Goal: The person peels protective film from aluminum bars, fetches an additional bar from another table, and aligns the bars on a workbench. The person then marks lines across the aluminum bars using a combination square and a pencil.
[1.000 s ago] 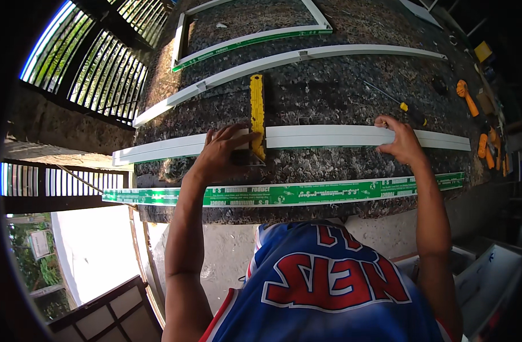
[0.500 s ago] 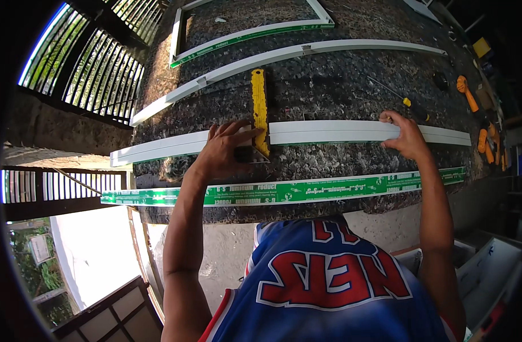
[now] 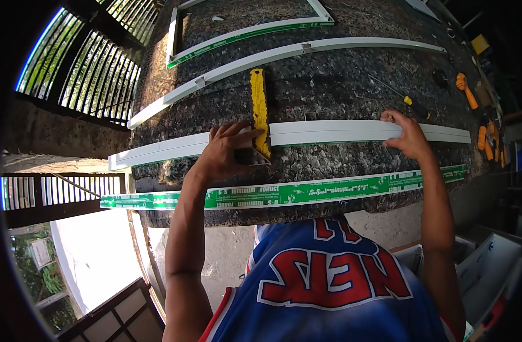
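Note:
A long white metal bar [image 3: 329, 131] lies across the workbench, with a strip of green film along its near edge. Across it rests a yellow try square [image 3: 260, 108], its blade pointing away from me. My left hand [image 3: 224, 149] is closed round the square's near end and presses it to the bar; part of the square is hidden under the palm. Farther right, my right hand [image 3: 409, 137] straddles the same bar, thumb on the near side and curled fingers on the far side. A small dark spot shows at those fingertips, too small to name.
Nearer me lies a bar covered in green film [image 3: 306, 191]. Beyond are a thin white bar [image 3: 238, 61] and a white rectangular frame [image 3: 255, 35]. A yellow-handled screwdriver [image 3: 407, 100] and orange-handled tools [image 3: 466, 90] lie to the right on the dark workbench [image 3: 340, 74].
Both hands, the square and the bar hold their places. Only the whole view has tilted very slightly.

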`<action>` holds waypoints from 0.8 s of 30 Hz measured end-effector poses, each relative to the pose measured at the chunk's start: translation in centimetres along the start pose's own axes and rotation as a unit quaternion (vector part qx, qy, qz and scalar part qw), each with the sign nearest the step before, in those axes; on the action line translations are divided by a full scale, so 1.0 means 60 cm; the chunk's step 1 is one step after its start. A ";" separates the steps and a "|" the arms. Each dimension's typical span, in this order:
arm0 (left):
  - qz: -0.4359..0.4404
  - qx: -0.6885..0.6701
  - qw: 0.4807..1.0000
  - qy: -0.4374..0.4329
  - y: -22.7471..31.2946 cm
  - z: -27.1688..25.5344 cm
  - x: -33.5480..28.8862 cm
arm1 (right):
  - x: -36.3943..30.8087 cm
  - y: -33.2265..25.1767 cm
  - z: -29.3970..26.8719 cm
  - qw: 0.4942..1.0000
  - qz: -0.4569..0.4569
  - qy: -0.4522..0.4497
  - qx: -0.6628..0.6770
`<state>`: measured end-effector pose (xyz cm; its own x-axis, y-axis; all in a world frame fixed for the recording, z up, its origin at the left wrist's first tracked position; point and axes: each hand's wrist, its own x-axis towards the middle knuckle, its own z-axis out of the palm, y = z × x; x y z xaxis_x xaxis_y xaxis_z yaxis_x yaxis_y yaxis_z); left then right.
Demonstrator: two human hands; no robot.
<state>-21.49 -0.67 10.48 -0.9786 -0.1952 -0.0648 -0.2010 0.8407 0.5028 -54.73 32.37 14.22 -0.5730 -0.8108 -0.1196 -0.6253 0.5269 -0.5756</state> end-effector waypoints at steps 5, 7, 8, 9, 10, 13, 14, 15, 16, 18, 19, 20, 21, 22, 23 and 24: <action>-0.006 0.023 1.000 -0.002 0.002 -0.003 0.000 | 0.002 0.004 0.003 1.000 -0.002 0.004 0.007; -0.008 0.024 1.000 -0.002 0.003 -0.001 0.000 | 0.002 0.000 0.002 1.000 0.003 -0.002 -0.001; -0.009 0.025 1.000 -0.002 0.003 0.000 -0.001 | 0.002 -0.001 0.001 1.000 0.003 -0.003 -0.001; -0.010 0.025 1.000 -0.002 0.002 0.000 -0.001 | 0.002 -0.001 0.001 1.000 0.000 -0.002 -0.001; -0.007 0.024 1.000 -0.001 0.002 0.000 -0.001 | 0.002 0.000 0.002 1.000 -0.003 -0.002 0.001; -0.004 0.020 1.000 0.001 0.001 0.000 0.000 | 0.000 0.003 0.003 1.000 -0.007 0.007 0.005; -0.001 0.017 1.000 0.001 0.002 0.000 0.000 | 0.000 0.003 0.003 1.000 -0.006 0.007 0.005; -0.002 0.017 1.000 0.001 0.002 0.000 0.000 | 0.001 0.001 0.002 1.000 -0.004 0.001 -0.002; -0.005 0.020 1.000 -0.001 0.002 0.000 0.000 | 0.001 0.001 0.001 1.000 -0.002 -0.004 -0.009; -0.008 0.022 1.000 -0.004 0.003 0.000 0.000 | 0.001 0.003 0.002 1.000 -0.005 -0.001 -0.008; -0.005 0.018 1.000 -0.001 0.002 0.001 0.000 | 0.001 0.003 0.003 1.000 -0.009 0.001 -0.007; -0.003 0.013 1.000 0.001 0.002 0.001 0.000 | 0.001 0.003 0.003 1.000 -0.008 0.001 -0.006; -0.003 0.012 1.000 0.001 0.002 0.000 0.000 | 0.001 0.003 0.003 1.000 -0.004 0.001 -0.006; -0.004 0.011 1.000 -0.001 0.002 -0.001 0.001 | 0.001 0.004 0.003 1.000 0.000 0.001 -0.006; -0.004 0.009 1.000 -0.002 0.003 -0.001 0.001 | 0.002 0.003 0.002 1.000 -0.001 0.001 -0.006; -0.005 0.009 1.000 -0.002 0.003 -0.001 0.001 | 0.003 0.002 0.002 1.000 0.002 -0.004 -0.010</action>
<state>-21.56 -0.56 10.59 -0.9768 -0.2010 -0.0733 -0.2109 0.8474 0.4872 -54.84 32.29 14.02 -0.5723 -0.8100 -0.1281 -0.6327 0.5356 -0.5593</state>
